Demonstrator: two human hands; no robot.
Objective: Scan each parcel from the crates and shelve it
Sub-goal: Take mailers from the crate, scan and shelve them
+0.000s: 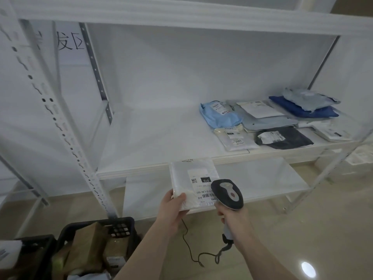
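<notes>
My left hand (pixel 174 207) grips the near left corner of a flat white parcel (pixel 191 178) with a label and barcode, held in front of the white shelf (pixel 153 138). My right hand (pixel 232 217) holds a grey barcode scanner (pixel 228 194) by its handle, its head just over the parcel's barcode. Several shelved parcels lie at the shelf's right: a light blue one (pixel 220 116), a dark one (pixel 286 138), a white one (pixel 236 140). Two black crates (pixel 121 224) at the lower left hold brown parcels (pixel 86 247).
The shelf's slotted upright (pixel 66 136) stands at the left, just behind the crates. A lower shelf board (pixel 262 178) lies beneath the held parcel. The scanner's cable (pixel 193 253) dangles over the beige floor. White boxes (pixel 357 156) sit at the far right.
</notes>
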